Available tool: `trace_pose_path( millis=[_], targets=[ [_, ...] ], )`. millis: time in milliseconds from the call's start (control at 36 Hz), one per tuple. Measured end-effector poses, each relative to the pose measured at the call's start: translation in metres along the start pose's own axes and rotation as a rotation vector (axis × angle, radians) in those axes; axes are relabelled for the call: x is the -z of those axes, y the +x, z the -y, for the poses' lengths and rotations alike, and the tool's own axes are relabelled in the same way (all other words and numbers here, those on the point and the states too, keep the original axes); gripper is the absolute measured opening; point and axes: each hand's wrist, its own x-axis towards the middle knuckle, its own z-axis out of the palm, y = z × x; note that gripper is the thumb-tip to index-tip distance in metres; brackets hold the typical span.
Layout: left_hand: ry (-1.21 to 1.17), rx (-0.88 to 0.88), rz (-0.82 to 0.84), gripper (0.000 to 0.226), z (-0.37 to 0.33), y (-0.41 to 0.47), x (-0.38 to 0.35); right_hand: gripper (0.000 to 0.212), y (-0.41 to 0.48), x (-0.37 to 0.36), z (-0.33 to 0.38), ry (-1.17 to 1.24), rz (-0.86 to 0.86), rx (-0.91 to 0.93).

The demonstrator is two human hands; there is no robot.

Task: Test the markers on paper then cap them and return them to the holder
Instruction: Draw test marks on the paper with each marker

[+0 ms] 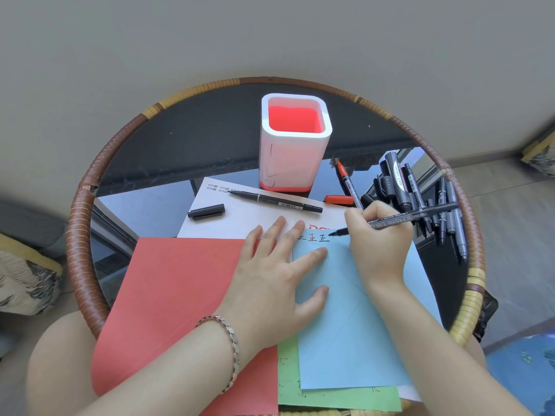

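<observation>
My right hand grips an uncapped black marker, its tip touching the blue paper just right of three small written characters. My left hand lies flat with fingers spread across the red paper and the blue sheet. The white holder with a red inside stands upright at the back, with no markers showing in it. An uncapped black marker rests on white paper, its black cap to the left. An uncapped red marker and its red cap lie beside the holder.
A pile of several dark markers lies at the right on the round glass table with a woven rim. A green sheet shows under the blue one. Cushions and floor surround the table.
</observation>
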Motion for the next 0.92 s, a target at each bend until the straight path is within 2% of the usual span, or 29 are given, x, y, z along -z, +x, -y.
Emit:
trace_pose_path(
  millis=[83,167,278,333,389,444,528,694,778,917],
  targets=[
    [0.0,0.0,-0.008,0.051,0.0,0.0,-0.001,0.038,0.001,0.002,0.004,0.066,-0.031,0.015],
    [0.0,-0.004,-0.01,0.051,0.0,0.0,-0.001,0.034,0.003,0.008,0.008,0.165,0.012,0.03],
    [0.013,-0.014,-0.011,0.051,0.001,0.0,-0.002,0.02,0.018,0.031,0.011,0.163,0.252,0.119],
    [0.012,-0.016,-0.008,0.051,0.002,0.0,-0.002,0.028,0.029,0.045,0.012,0.064,0.378,0.131],
    [0.014,-0.017,-0.007,0.051,0.001,0.0,-0.003,0.043,0.039,0.059,0.014,0.021,0.448,0.086],
    [0.008,-0.017,-0.013,0.051,0.002,0.0,-0.003,0.051,0.047,0.068,0.017,0.075,0.446,-0.027],
    [0.005,-0.018,-0.016,0.051,0.002,0.0,-0.004,0.045,0.058,0.077,0.02,0.138,0.444,-0.163],
    [0.009,-0.023,-0.023,0.052,0.003,0.0,-0.005,0.04,0.056,0.072,0.015,-0.463,0.509,0.092],
    [0.008,-0.026,-0.024,0.051,0.003,-0.001,-0.005,0.033,0.049,0.059,0.007,-0.536,0.4,0.103],
    [0.019,-0.029,-0.023,0.052,0.003,-0.001,-0.005,0.027,0.048,0.038,0.002,-0.606,0.317,0.18]
  ],
)
